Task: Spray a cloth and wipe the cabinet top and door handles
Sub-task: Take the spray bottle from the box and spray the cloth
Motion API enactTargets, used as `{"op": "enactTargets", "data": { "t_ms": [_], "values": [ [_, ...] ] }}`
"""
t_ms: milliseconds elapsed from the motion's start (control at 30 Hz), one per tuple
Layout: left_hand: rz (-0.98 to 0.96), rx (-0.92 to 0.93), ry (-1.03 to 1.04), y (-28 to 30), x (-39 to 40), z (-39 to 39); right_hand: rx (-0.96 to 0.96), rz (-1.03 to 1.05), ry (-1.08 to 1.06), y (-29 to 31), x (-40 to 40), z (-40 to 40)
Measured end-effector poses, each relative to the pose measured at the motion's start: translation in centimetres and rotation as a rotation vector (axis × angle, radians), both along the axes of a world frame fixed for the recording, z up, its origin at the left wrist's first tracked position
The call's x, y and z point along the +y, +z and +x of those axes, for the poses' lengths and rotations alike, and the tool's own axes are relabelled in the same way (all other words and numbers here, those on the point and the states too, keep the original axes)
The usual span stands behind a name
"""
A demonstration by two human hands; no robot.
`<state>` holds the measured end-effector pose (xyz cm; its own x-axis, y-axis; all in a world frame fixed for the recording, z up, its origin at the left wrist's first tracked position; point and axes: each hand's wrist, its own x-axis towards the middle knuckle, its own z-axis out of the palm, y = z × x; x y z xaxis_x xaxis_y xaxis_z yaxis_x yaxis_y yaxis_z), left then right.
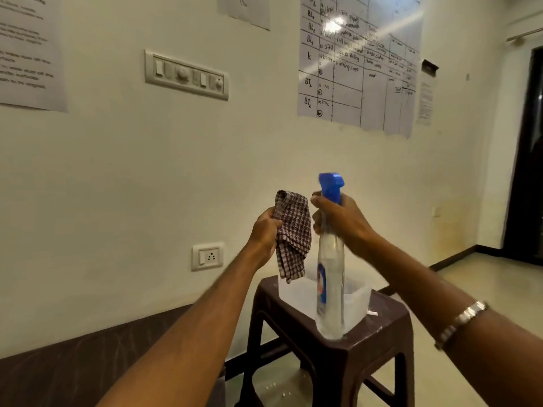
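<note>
Head view: two bare arms reach forward in front of a cream wall.
Left hand (266, 230): closed around one bunched edge of the checked cloth (293, 233), which hangs down from the fist, raised above the stool.
Right hand (338, 220): wrapped around the neck of the spray bottle (330, 259), fingers curled at the trigger below the blue spray head (331, 185); bottle upright, just beside the cloth, nozzle turned toward it.
Right forearm: one metal bracelet (458, 323).
Count: one cloth, one spray bottle, one stool, one tub, two hands.
Spray bottle contents: clear body with a blue label; whether liquid is inside cannot be told.
Stool (352, 351): dark brown plastic, standing on the floor near the wall.
Tub (296, 295): translucent white container on the stool top, behind the bottle; contents cannot be made out.
Wall: one switch panel (186, 74), one socket (207, 256), one hand-ruled chart (358, 63), further printed sheets.
Lower left: dark brown surface (73, 362) along the wall.
</note>
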<state>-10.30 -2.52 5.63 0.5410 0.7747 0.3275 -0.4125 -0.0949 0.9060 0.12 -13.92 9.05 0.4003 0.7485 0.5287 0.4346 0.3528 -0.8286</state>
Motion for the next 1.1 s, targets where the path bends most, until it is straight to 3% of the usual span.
{"op": "enactTargets", "data": {
  "t_ms": [233, 433, 667, 1100],
  "values": [
    [0.063, 0.047, 0.037, 1.6, -0.5, 5.5, -0.062, 0.106, -0.152, 5.2, 1.1, 4.2],
    [0.072, 0.075, 0.075, 1.5, 0.3, 8.7, -0.057, 0.166, -0.307, 5.9, 2.9, 7.1],
    [0.051, 0.132, 0.135, -1.2, 2.1, 9.3, -0.027, 0.149, -0.467, 1.9, 5.4, 10.4],
    [-0.05, 0.084, 0.085, -3.7, 3.0, 9.6, 0.024, -0.05, -0.487, -8.4, 6.9, 12.4]
  ]
}}
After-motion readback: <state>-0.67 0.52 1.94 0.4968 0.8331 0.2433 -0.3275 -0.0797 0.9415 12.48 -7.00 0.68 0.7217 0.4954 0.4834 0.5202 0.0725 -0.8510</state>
